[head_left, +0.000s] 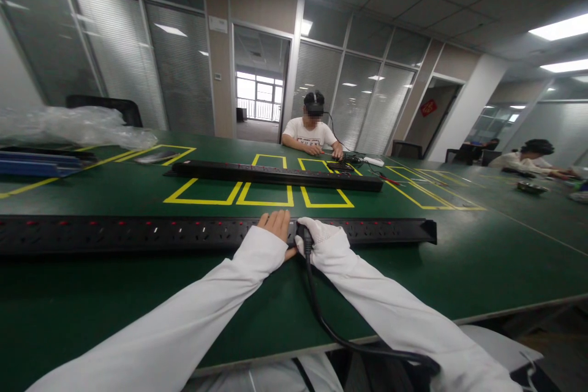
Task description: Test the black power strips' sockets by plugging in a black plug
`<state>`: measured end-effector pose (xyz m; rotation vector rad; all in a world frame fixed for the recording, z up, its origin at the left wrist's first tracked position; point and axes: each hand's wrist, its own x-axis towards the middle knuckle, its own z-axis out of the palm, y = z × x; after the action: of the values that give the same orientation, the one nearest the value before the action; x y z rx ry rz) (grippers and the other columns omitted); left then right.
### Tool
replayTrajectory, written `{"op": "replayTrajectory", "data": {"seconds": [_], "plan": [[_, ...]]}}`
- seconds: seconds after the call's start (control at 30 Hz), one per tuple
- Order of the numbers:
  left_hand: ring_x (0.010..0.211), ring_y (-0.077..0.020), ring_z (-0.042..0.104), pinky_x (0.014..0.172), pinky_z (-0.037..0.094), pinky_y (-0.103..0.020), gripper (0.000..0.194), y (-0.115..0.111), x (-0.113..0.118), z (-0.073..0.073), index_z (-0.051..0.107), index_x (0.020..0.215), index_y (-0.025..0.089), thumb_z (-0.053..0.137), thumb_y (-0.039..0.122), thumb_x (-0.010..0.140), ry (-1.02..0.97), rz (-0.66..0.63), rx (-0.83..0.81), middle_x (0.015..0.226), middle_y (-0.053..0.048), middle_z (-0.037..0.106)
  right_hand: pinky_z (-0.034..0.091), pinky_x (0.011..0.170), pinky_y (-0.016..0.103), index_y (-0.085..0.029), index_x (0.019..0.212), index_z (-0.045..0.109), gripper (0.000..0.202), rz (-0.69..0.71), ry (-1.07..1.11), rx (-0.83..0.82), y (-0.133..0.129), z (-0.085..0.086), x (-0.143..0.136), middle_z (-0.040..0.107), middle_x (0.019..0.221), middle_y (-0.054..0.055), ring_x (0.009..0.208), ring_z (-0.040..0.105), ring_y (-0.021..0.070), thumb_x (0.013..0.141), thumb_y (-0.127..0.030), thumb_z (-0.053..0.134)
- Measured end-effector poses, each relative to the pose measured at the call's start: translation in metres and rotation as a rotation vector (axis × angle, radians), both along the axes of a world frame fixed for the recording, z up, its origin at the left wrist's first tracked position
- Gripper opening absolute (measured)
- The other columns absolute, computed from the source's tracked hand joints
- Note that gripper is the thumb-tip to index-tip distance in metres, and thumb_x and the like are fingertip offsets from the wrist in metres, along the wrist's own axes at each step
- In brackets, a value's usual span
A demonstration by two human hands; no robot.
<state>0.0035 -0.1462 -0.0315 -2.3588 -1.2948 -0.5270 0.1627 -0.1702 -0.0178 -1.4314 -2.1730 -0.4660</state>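
A long black power strip (174,235) with red switches and many sockets lies across the table in front of me. My left hand (274,226), bare, grips the strip near its right part. Its fingers reach over the top and its thumb shows at the near side. Right beside it, my right hand (321,234) wears a white glove and is closed on a black plug (304,239) held against the strip's face. From the plug a thick black cable (321,315) drops over the table's near edge. Whether the plug's pins are inside a socket is hidden.
Beyond lies a second black strip (275,176) across yellow tape outlines (264,203) on the green table (138,294). Clear plastic wrapping (68,127) and blue profiles (37,164) are at the left. A person (312,128) works opposite, another person (533,156) at far right.
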Motion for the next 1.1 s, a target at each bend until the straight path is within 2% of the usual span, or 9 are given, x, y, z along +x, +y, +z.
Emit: {"op": "replayTrajectory", "data": {"seconds": [0.13,0.33,0.5,0.63,0.7,0.87,1.1], "plan": [[0.095,-0.0314,0.044,0.082,0.029,-0.043,0.076,-0.002,0.002,0.006,0.034,0.123,0.004,0.048,0.05,0.065,0.007,0.033,-0.021,0.105,-0.02,0.051,0.038,0.064,0.025,-0.024,0.107,0.05,0.038,-0.02,0.006,0.0,-0.001,0.001,-0.002,0.06,0.088,0.003,0.073,0.057,0.016,0.075,-0.043,0.043],[0.09,-0.0314,0.044,0.078,0.029,-0.043,0.082,0.002,0.006,0.002,0.027,0.129,0.014,0.051,0.054,0.062,0.052,0.082,-0.012,0.102,-0.017,0.049,0.038,0.065,0.026,-0.024,0.106,0.049,0.037,-0.016,0.018,-0.01,-0.001,0.003,-0.003,0.06,0.089,0.002,0.073,0.057,0.0164,0.075,-0.044,0.043],[0.097,-0.0315,0.044,0.083,0.029,-0.044,0.073,0.004,0.006,-0.001,0.037,0.122,0.01,0.051,0.05,0.063,0.019,0.065,-0.021,0.107,-0.018,0.05,0.037,0.064,0.025,-0.024,0.106,0.048,0.036,-0.013,-0.001,-0.015,-0.002,0.006,-0.003,0.06,0.089,0.003,0.073,0.056,0.0162,0.075,-0.042,0.042],[0.113,-0.0318,0.034,0.092,0.023,-0.046,0.066,0.008,0.004,-0.005,0.041,0.118,0.005,0.046,0.045,0.066,0.04,-0.031,0.048,0.123,-0.02,0.041,0.035,0.061,0.025,-0.023,0.104,0.049,0.035,-0.016,-0.048,-0.021,-0.004,0.009,-0.004,0.058,0.084,0.003,0.073,0.055,0.016,0.077,-0.043,0.04],[0.115,-0.0312,0.032,0.094,0.022,-0.044,0.064,0.01,0.004,-0.007,0.042,0.117,0.002,0.044,0.043,0.068,0.048,-0.064,0.083,0.125,-0.022,0.039,0.034,0.059,0.025,-0.023,0.104,0.05,0.035,-0.035,-0.061,-0.029,-0.005,0.01,-0.005,0.058,0.083,0.003,0.072,0.055,0.0159,0.077,-0.044,0.04],[0.098,-0.0328,0.044,0.081,0.032,-0.042,0.069,0.013,0.008,-0.007,0.04,0.117,-0.001,0.044,0.045,0.067,0.037,-0.04,0.027,0.107,-0.022,0.05,0.034,0.059,0.025,-0.023,0.106,0.048,0.035,-0.057,-0.095,-0.054,-0.006,0.013,-0.006,0.058,0.085,0.003,0.071,0.055,0.0167,0.078,-0.042,0.038],[0.091,-0.0321,0.045,0.077,0.032,-0.042,0.076,0.011,0.009,-0.004,0.031,0.126,0.001,0.046,0.047,0.067,0.047,-0.023,0.011,0.099,-0.02,0.051,0.03,0.052,0.026,-0.024,0.103,0.048,0.035,-0.128,-0.212,-0.118,-0.006,0.019,-0.008,0.059,0.081,0.003,0.066,0.056,0.0186,0.079,-0.046,0.035]]}}
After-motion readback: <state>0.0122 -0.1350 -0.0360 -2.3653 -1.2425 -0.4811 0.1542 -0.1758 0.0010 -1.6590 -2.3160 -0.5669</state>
